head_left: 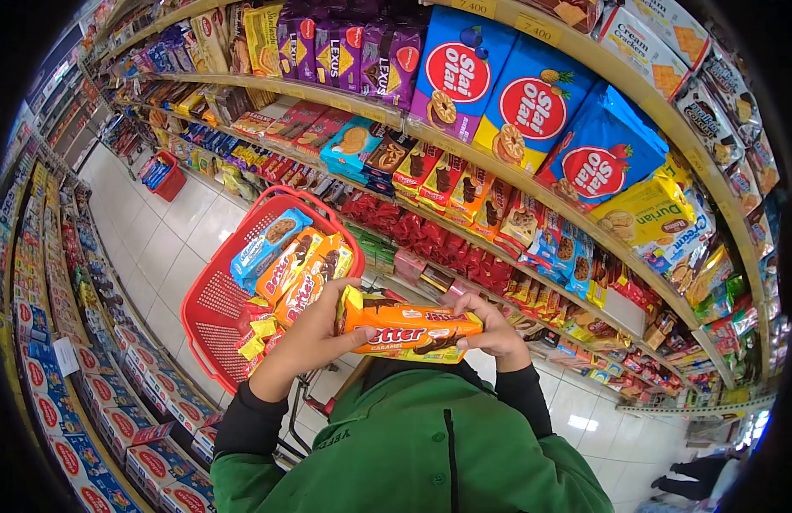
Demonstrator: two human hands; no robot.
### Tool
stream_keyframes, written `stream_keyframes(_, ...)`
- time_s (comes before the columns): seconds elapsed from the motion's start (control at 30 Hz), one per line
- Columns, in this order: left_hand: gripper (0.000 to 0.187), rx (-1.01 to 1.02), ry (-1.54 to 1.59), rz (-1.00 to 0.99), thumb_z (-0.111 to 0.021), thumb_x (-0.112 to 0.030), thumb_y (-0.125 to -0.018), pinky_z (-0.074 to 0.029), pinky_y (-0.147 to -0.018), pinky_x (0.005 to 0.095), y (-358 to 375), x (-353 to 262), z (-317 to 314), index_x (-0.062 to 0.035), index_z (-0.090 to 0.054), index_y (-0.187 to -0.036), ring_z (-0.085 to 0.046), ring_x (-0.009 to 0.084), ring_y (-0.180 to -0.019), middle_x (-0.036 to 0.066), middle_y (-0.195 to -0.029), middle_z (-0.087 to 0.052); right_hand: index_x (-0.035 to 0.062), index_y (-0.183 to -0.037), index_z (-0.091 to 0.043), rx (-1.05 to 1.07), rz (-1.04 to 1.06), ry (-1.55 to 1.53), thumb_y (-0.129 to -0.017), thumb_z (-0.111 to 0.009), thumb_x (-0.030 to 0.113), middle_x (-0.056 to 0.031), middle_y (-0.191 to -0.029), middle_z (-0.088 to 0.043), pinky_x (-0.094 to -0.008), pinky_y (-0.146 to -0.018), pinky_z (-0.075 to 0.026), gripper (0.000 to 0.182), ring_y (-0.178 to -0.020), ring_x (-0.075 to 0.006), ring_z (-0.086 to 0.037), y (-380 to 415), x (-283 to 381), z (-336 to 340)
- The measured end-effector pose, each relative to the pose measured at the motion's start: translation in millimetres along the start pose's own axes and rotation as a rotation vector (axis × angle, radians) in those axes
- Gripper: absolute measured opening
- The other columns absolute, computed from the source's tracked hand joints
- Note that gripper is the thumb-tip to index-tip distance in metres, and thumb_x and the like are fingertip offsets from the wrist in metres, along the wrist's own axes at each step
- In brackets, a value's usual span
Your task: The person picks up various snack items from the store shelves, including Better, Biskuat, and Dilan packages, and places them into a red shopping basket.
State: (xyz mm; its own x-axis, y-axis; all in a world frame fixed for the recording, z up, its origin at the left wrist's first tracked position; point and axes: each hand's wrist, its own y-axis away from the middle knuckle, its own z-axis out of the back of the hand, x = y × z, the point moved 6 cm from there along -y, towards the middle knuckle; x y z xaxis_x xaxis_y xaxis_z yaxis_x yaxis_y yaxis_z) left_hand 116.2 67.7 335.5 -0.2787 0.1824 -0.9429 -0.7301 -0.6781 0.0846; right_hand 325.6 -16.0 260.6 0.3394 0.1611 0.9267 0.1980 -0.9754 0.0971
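In front of my chest I hold an orange biscuit pack (404,329) marked "Better Caramel", with a yellow edge of packaging showing beneath it. My left hand (315,333) is closed around its left end, thumb on the front. The fingers of my right hand (496,332) grip its right end. Beyond my left hand is a red shopping basket (206,299). Inside it lie a blue biscuit pack (270,246), orange and yellow Better packs (303,275) and small red-and-yellow packets (257,335), partly hidden by my left arm.
Shelves of biscuits curve along the right, with large blue Slai O'lai packs (532,107) and purple Lexus packs (391,64). Boxed goods (114,423) line the left. Another red basket (163,177) stands on the tiled floor (161,248). A person's dark-clothed legs (699,479) show at lower right.
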Motion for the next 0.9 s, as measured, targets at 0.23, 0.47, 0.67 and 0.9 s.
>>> stream_keyframes(0.23,0.057,-0.075,-0.166,-0.053,-0.055,-0.027,-0.079,-0.039,-0.081,0.0322,0,-11,1,0.0009,-0.026,-0.119,-0.049,0.0263,-0.099,0.020,-0.107,-0.047,0.0021,-0.111,-0.039,0.152,-0.143,0.212,-0.069,-0.065,0.017,-0.0068,-0.102,-0.048,-0.0255,-0.083,-0.035,0.051,-0.096,-0.0128,-0.045,-2,9,-19)
stream_keyframes(0.47,0.057,-0.153,-0.068,0.133,-0.051,-0.027,-0.081,-0.041,-0.077,0.0316,-7,14,10,0.0014,-0.023,-0.122,-0.050,0.0253,-0.093,0.019,-0.099,-0.048,0.0005,-0.115,-0.039,-0.007,-0.102,0.205,-0.077,-0.058,0.024,-0.0073,-0.108,-0.047,-0.0267,-0.086,-0.034,0.049,-0.099,-0.0133,-0.044,1,-1,-7)
stream_keyframes(0.67,0.056,-0.436,-0.166,-0.068,-0.054,-0.018,-0.078,-0.042,-0.074,0.0309,-1,-3,40,0.0017,-0.025,-0.122,-0.049,0.0214,-0.091,0.015,-0.100,-0.047,0.0120,-0.123,-0.026,-0.363,-0.001,-0.237,-0.082,-0.050,0.018,-0.0078,-0.112,-0.045,-0.0356,-0.073,-0.047,0.048,-0.098,-0.0207,-0.049,12,-31,33)
stream_keyframes(0.9,0.058,-0.477,-0.290,-0.095,-0.056,-0.013,-0.074,-0.039,-0.078,0.0335,4,-10,45,0.0032,-0.026,-0.121,-0.049,0.0255,-0.092,0.018,-0.102,-0.047,0.0116,-0.109,-0.033,-0.739,0.155,-0.324,-0.083,-0.048,0.017,-0.0068,-0.106,-0.046,-0.0377,-0.064,-0.050,0.031,-0.090,-0.0215,-0.052,6,-31,72)
